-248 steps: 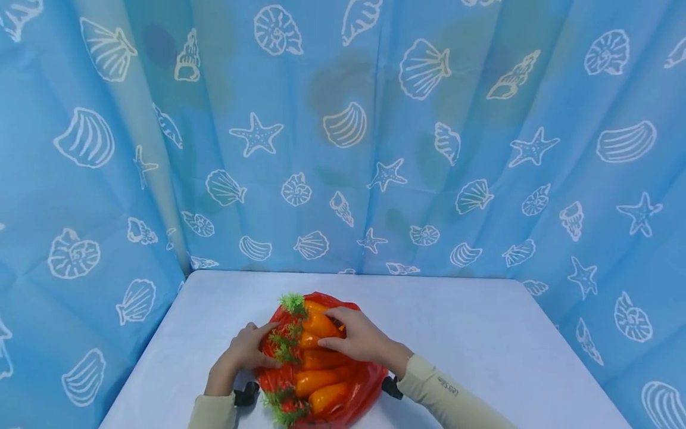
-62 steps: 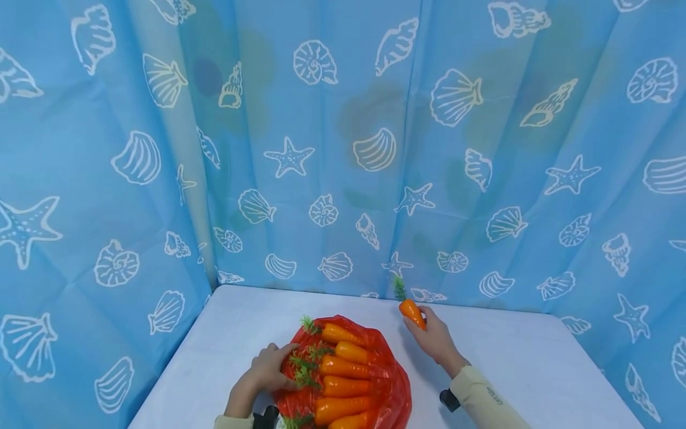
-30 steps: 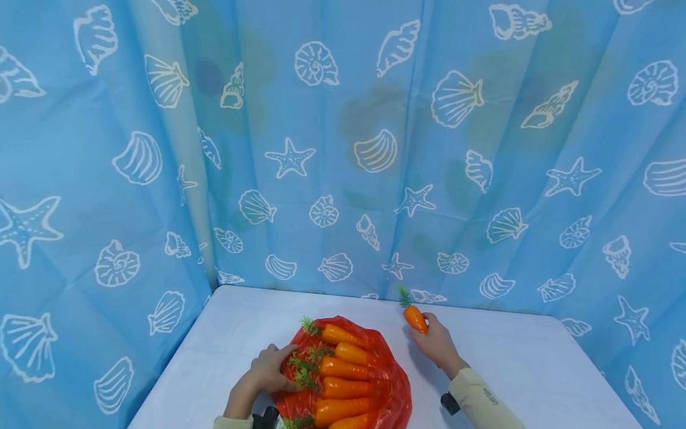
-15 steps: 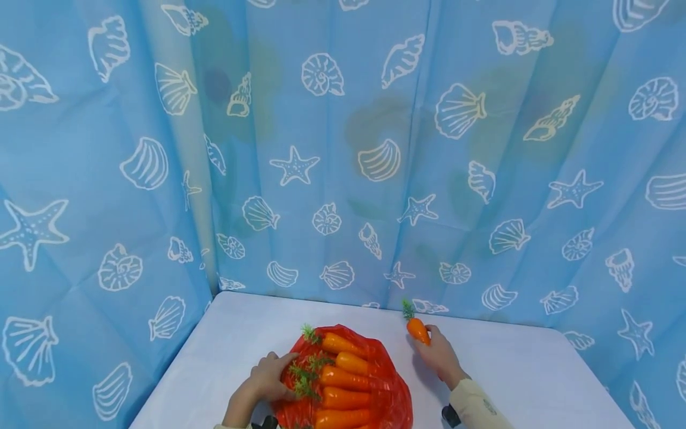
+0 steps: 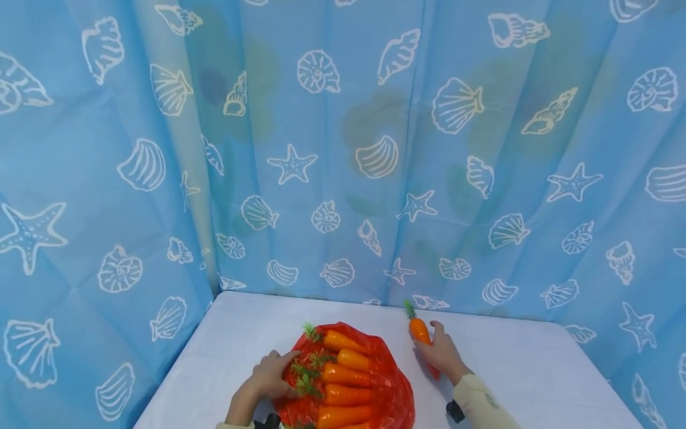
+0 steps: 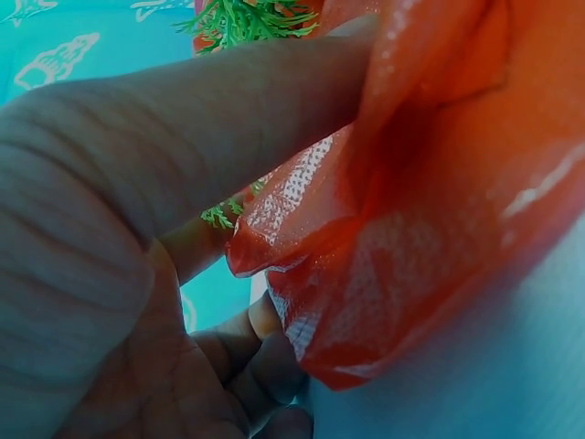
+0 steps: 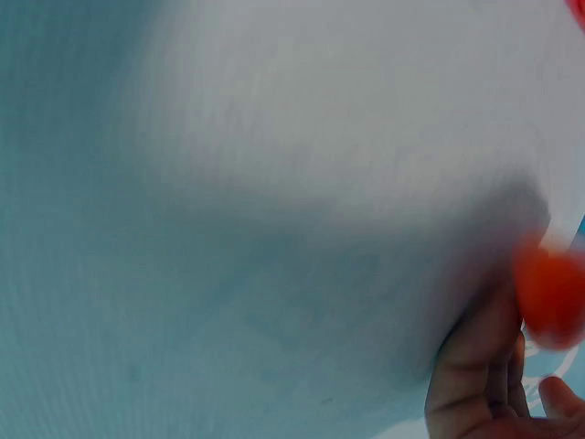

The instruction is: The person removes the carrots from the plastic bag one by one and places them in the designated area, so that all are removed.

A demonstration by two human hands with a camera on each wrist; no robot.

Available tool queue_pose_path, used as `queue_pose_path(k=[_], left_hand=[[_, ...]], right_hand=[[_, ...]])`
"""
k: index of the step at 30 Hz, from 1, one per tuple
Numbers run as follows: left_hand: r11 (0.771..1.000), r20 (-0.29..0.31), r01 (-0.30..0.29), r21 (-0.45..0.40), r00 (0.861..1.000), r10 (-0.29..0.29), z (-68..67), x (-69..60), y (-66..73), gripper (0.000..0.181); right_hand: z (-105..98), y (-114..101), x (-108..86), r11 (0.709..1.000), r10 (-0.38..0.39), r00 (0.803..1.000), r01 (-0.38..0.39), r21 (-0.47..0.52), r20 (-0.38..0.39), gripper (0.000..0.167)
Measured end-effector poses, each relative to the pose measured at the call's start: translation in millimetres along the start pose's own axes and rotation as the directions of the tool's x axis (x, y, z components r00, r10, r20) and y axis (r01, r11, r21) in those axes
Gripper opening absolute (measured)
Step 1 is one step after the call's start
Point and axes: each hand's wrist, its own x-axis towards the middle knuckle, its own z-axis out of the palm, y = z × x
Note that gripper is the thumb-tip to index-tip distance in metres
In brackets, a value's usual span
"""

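Observation:
On the white table (image 5: 514,357) is a red plastic bag (image 5: 393,381) with several orange carrots (image 5: 345,375) in a row, their green tops to the left. My left hand (image 5: 270,376) grips the bag's left edge; in the left wrist view, a digit lies over the red plastic (image 6: 393,274) and other fingers are beneath it. Right of the bag, near the table's back, a single carrot (image 5: 418,330) lies with its top pointing away. My right hand (image 5: 442,354) is beside it, a finger raised off it. In the right wrist view, this carrot (image 7: 553,297) is blurred beside extended fingers (image 7: 480,352).
A blue curtain (image 5: 343,149) printed with white shells and starfish hangs behind the table and along its sides. A dark wrist device (image 5: 455,411) is strapped at the right sleeve (image 5: 482,402).
My right hand has carried the single carrot from the bag to the table's right side, lowered it, and loosened its fingers within the last half second. My left hand stays at the bag's edge.

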Motion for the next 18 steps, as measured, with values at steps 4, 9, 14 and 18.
queue_pose_path(k=[4, 9, 14, 18], left_hand=[[1.0, 0.007, 0.002, 0.007, 1.0, -0.002, 5.1, 0.1, 2.8, 0.076], [1.0, 0.013, 0.001, 0.022, 1.0, -0.001, 5.2, -0.7, 5.8, 0.077], [1.0, -0.008, -0.011, 0.024, 1.0, 0.011, 0.7, -3.3, 6.6, 0.078], [1.0, -0.011, -0.001, 0.022, 1.0, 0.001, 0.0, -3.6, 5.4, 0.078]], right_hand=[[-1.6, 9.4, 1.6, 1.0, 0.017, 0.999, -0.017, 0.002, 0.045, 0.086], [-4.2, 12.2, -0.8, 0.998, 0.049, 0.994, -0.053, 0.037, 0.101, 0.086], [-1.3, 8.7, -0.8, 0.994, 0.075, 0.991, -0.083, 0.069, 0.109, 0.09], [-0.8, 7.1, 3.4, 0.99, 0.085, 0.989, -0.098, 0.099, 0.123, 0.096]])
